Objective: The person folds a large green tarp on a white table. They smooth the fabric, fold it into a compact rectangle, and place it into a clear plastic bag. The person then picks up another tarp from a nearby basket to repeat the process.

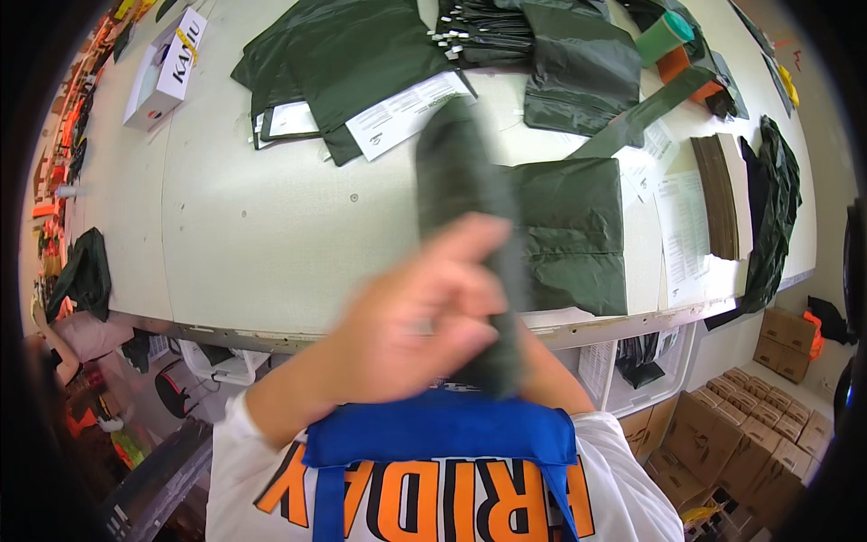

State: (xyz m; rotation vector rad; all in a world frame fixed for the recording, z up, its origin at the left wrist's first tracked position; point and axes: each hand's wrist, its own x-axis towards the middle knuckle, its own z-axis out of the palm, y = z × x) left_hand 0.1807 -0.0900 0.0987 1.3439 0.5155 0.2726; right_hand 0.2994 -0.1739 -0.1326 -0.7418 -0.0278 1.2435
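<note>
A dark green folded piece of thin, bag-like material [461, 172] stands up on its long side in front of my chest, blurred by motion. My left hand [420, 307] is at its near left face, fingers apart and the index stretched toward it; blur hides whether they touch. My right forearm [546, 375] passes behind the piece, which hides my right hand. Just right of it, a similar dark green folded piece [573, 235] lies flat near the table's front edge.
Flat green pieces [361, 54] with a white printed sheet [406, 113] lie at the back. Right of them are a black bundle with white tags [483, 36], a green roll [664, 38] and a brown card stack [718, 199]. A white box [164, 72] stands at left.
</note>
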